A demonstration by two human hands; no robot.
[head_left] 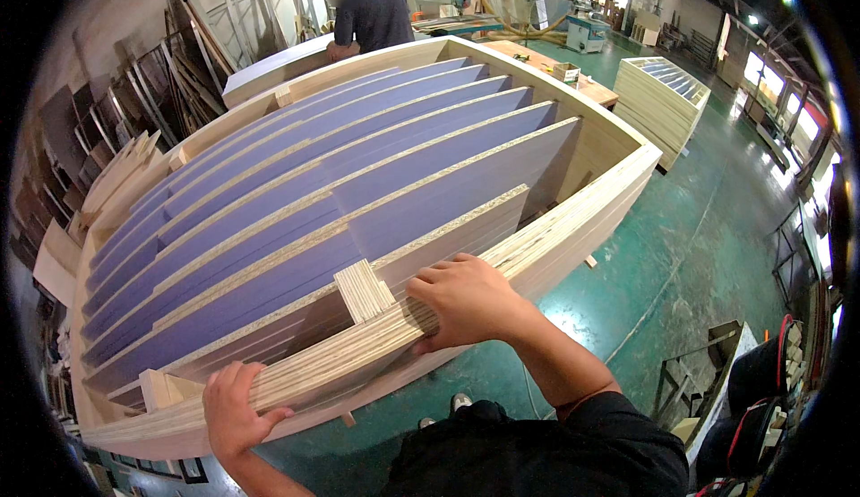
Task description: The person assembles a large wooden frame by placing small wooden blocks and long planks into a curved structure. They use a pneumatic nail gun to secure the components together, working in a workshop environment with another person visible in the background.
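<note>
In front of me stands a big wooden frame (618,132) with rounded-off sides, filled with several upright boards (448,166) that have purple-blue faces and pale top edges. Its near wall has a layered plywood edge (336,367). My left hand (235,407) holds this edge near the left corner, fingers over the top and thumb on the near side. Further right, my right hand (468,300) grips the same edge, its thumb below. A small plywood block (362,291) sits against the wall's inner side beside my right hand. Another pale block (159,389) is near my left hand.
A person (381,13) in dark clothes leans over a pale panel (278,63) beyond the frame. Behind the far right corner is a worktable (596,92), with a similar slatted frame (663,94) further right. Boards (170,81) lean along the left wall. A cart (708,381) stands lower right.
</note>
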